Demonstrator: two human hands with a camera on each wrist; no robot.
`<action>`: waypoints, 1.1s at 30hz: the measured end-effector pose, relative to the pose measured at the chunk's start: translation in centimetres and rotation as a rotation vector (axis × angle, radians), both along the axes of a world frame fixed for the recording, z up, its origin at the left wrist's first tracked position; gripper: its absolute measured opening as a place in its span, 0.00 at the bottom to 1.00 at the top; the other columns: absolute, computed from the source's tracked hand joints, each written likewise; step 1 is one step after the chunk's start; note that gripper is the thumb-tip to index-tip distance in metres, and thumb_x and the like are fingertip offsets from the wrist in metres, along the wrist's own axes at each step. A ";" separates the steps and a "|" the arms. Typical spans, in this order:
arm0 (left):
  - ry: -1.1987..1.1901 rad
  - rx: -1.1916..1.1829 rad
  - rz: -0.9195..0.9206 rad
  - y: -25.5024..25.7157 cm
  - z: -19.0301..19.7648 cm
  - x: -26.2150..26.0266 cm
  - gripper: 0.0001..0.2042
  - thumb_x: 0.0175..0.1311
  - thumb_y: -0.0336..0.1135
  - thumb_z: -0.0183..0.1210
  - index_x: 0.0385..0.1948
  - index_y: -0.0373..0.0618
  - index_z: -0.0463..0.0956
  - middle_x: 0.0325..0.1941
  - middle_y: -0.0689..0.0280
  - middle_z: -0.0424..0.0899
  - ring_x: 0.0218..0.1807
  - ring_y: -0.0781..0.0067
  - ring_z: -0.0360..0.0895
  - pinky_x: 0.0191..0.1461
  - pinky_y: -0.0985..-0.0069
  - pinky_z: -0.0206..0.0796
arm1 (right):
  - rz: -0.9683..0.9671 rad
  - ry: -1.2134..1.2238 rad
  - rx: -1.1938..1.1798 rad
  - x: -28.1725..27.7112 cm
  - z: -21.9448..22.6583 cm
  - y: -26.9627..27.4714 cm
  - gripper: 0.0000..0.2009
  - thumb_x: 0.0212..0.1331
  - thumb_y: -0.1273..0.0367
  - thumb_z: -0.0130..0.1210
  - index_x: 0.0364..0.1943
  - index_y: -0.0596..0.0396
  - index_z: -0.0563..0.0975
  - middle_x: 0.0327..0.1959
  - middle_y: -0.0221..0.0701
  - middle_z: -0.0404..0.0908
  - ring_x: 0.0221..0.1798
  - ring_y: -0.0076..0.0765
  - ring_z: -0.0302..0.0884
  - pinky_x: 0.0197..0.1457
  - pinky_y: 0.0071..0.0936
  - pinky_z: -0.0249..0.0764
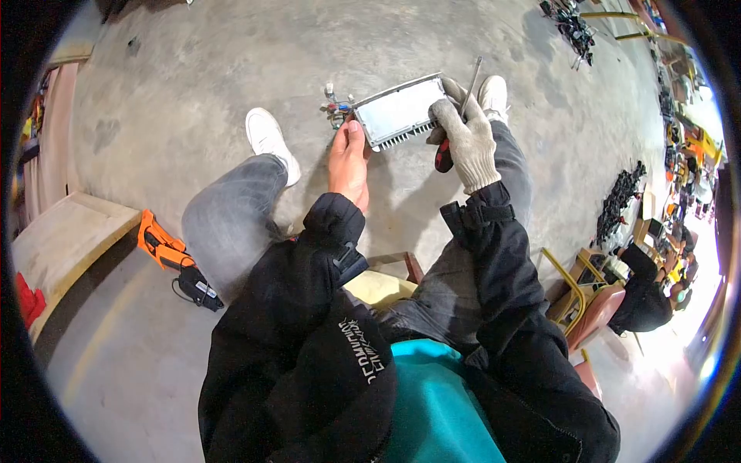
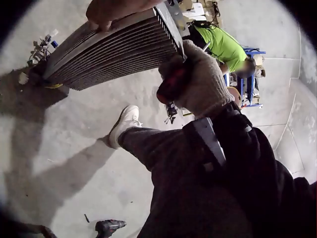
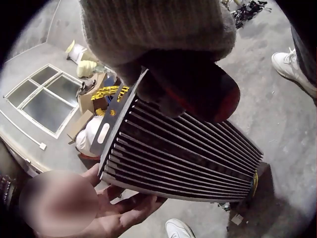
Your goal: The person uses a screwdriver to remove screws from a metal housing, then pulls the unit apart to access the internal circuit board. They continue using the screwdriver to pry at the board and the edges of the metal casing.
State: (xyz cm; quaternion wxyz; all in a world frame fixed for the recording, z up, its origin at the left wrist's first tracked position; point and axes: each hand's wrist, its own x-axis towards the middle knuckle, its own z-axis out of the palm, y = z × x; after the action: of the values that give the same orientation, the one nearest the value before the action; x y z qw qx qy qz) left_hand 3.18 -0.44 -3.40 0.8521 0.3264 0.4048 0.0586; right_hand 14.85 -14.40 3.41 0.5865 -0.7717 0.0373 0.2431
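A flat metal unit (image 1: 397, 112) with a pale face and cooling fins (image 2: 119, 52) is held above the floor. My bare left hand (image 1: 349, 166) grips its left end, thumb on the edge; in the right wrist view the left fingers (image 3: 141, 208) curl under the finned body (image 3: 188, 158). My gloved right hand (image 1: 471, 145) is at the opposite end, curled round a screwdriver with a red and black handle (image 1: 443, 157), its shaft (image 1: 472, 85) pointing away from me. Wires with small connectors (image 1: 336, 108) hang at the unit's left end.
An orange tool (image 1: 160, 243) stands by a low bench (image 1: 73, 231) on the left. A drill (image 2: 110, 227) lies on the floor. Cables (image 1: 620, 202), chairs and a seated person (image 1: 647, 297) are at the right. Someone in a green shirt (image 2: 223, 44) is in the background.
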 end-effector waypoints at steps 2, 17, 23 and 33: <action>0.013 0.006 -0.010 0.0 0.0 -0.1 0.21 0.80 0.45 0.49 0.66 0.42 0.68 0.63 0.69 0.76 0.63 0.76 0.70 0.69 0.70 0.59 | -0.008 0.004 -0.001 -0.1 0.2 0.0 0.24 0.67 0.64 0.58 0.65 0.60 0.73 0.37 0.29 0.82 0.27 0.21 0.78 0.33 0.19 0.77; -0.053 0.046 -0.040 0.4 0.0 -0.2 0.21 0.80 0.47 0.48 0.64 0.42 0.68 0.61 0.68 0.76 0.61 0.76 0.71 0.70 0.71 0.58 | -0.048 0.088 0.099 0.3 -0.6 -0.3 0.24 0.64 0.68 0.56 0.64 0.62 0.73 0.41 0.32 0.83 0.29 0.21 0.76 0.33 0.22 0.78; -0.066 0.064 -0.049 0.4 0.0 -0.3 0.21 0.80 0.47 0.48 0.64 0.42 0.68 0.62 0.67 0.76 0.61 0.76 0.71 0.69 0.71 0.59 | -0.043 0.054 0.072 0.3 -0.7 -0.4 0.24 0.64 0.68 0.57 0.64 0.61 0.74 0.41 0.31 0.84 0.29 0.20 0.76 0.34 0.22 0.78; -0.054 0.066 -0.074 0.8 -0.1 -0.6 0.23 0.79 0.48 0.49 0.66 0.42 0.66 0.65 0.67 0.74 0.63 0.75 0.70 0.69 0.70 0.60 | 0.003 0.077 0.056 0.4 -0.8 -0.6 0.25 0.64 0.66 0.58 0.65 0.59 0.73 0.40 0.31 0.84 0.27 0.19 0.77 0.33 0.21 0.78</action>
State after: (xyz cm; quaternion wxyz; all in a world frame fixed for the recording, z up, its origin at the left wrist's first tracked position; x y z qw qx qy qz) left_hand 2.60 0.31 -3.49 0.8531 0.3675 0.3669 0.0491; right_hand 15.27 -15.01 2.63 0.6057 -0.7452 0.0519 0.2742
